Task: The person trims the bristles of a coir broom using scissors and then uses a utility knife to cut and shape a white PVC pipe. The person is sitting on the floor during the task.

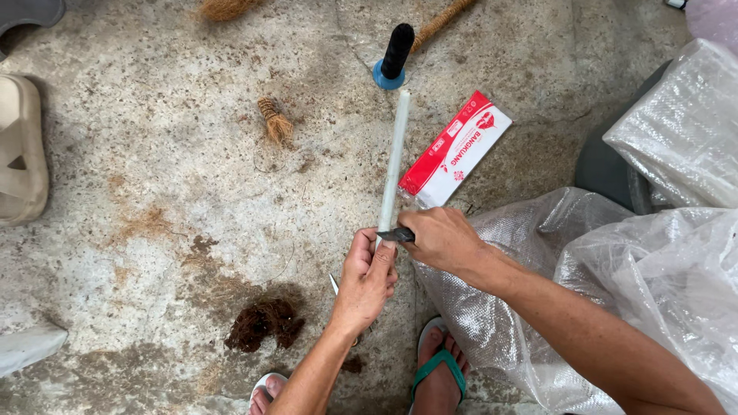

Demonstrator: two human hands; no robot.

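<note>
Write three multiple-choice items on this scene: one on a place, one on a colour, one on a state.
1. Where does the red-and-white packet lie?
A. right of the rod
B. under the sandal
C. on the plastic sheet

2. What colour is the flip-flop strap?
A. red
B. green
C. yellow

3. What is the left hand doing?
A. lying flat on the floor
B. holding the rod
C. holding the packet

Key: 1 A, the packet lies on the floor just right of the rod; 2 B, the strap over the foot is green; 3 B, its fingers wrap the rod while the right hand sets a blade to it.
</note>
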